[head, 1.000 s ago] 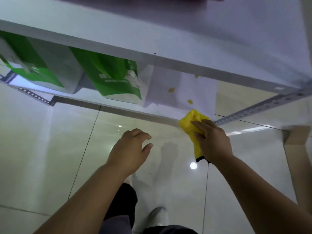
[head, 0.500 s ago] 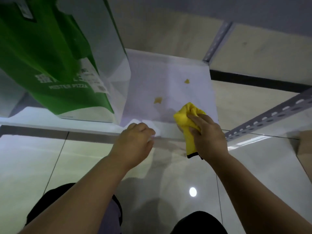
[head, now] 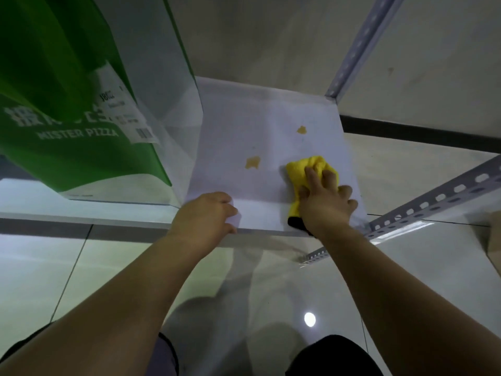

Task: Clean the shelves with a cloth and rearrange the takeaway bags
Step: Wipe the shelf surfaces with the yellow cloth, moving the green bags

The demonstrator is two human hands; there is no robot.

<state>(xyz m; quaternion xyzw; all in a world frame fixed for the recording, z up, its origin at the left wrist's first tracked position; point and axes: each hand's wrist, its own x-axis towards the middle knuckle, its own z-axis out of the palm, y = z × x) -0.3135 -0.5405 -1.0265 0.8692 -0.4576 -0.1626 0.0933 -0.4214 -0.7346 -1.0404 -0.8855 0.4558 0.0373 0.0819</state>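
1. Wiping begins on the shelf [head: 244, 118]: the right hand [head: 322, 202], at the shelf's front edge a second ago, now presses the bunched yellow cloth [head: 311, 169] onto its right half.
2. The left hand [head: 206, 213], free a second ago, now grips the shelf's front edge.
3. Brown stains [head: 252, 162] remain mid-shelf; the green takeaway bag [head: 67, 104] stands on the shelf's left part, likely to be rearranged afterwards.

Both bare forearms reach forward and slightly inward. The left hand [head: 208, 213] is knuckles up, its fingers curled over the front edge of the shelf [head: 238, 137]. The right hand [head: 324, 202], near it, is palm down, its bent fingers gripping the cloth [head: 298, 169] and pressing it flat.
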